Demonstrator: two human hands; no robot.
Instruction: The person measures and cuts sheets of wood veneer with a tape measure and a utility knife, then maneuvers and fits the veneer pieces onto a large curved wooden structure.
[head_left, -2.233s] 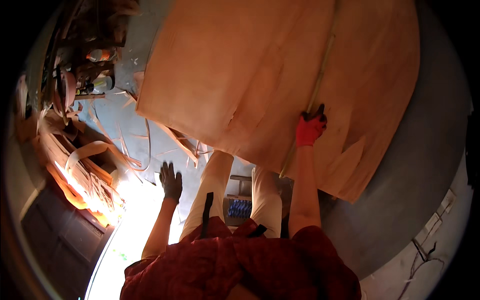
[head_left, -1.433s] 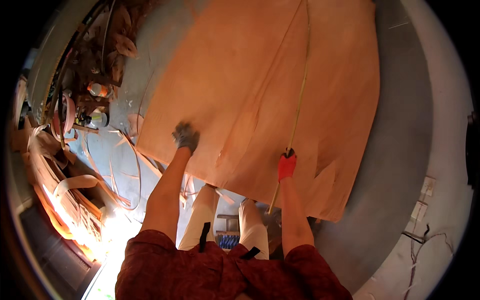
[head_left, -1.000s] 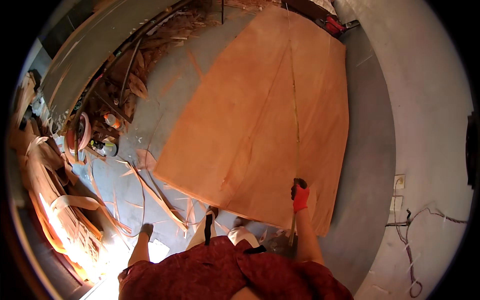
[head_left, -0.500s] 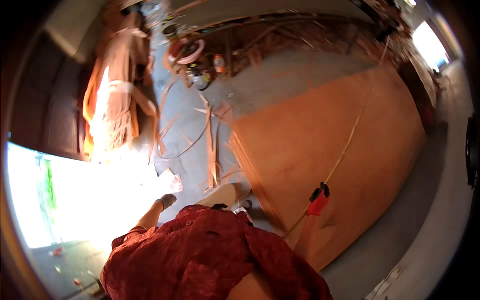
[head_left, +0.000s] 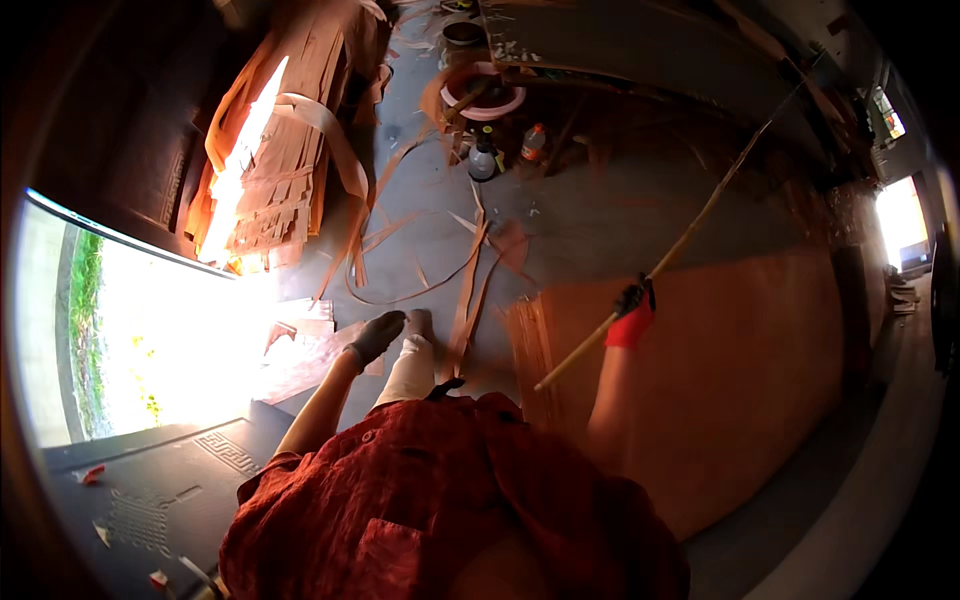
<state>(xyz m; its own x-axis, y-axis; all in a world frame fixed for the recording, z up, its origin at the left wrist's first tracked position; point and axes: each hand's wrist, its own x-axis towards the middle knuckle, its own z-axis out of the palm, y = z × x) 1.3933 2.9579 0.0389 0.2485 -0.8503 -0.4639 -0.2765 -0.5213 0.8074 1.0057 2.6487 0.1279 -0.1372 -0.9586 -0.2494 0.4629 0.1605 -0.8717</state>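
Observation:
My right hand (head_left: 630, 315), in a red and black glove, is closed round a long thin wooden stick (head_left: 690, 233). The stick's thicker end points toward me, and the thin end slants away to the far right. Below that hand lies a broad stack of thin orange-brown wood veneer sheets (head_left: 715, 370), its layered edge showing at the left. My left hand (head_left: 377, 338), in a dark glove, hangs beside my leg with its fingers stretched out and holds nothing. Loose veneer strips (head_left: 466, 300) lie on the floor ahead of it.
A tied bundle of veneer (head_left: 285, 170) leans at the far left, beside a bright doorway (head_left: 180, 340). Farther off stand a pink-rimmed basin (head_left: 515, 100), a spray bottle (head_left: 482, 162) and an orange bottle (head_left: 534, 143). A dark panel (head_left: 160, 480) is at lower left.
The view has shifted, so the veneer stack now sits lower. My right hand holds the stick farther forward, its near end now clear in sight. My left hand has moved forward and right.

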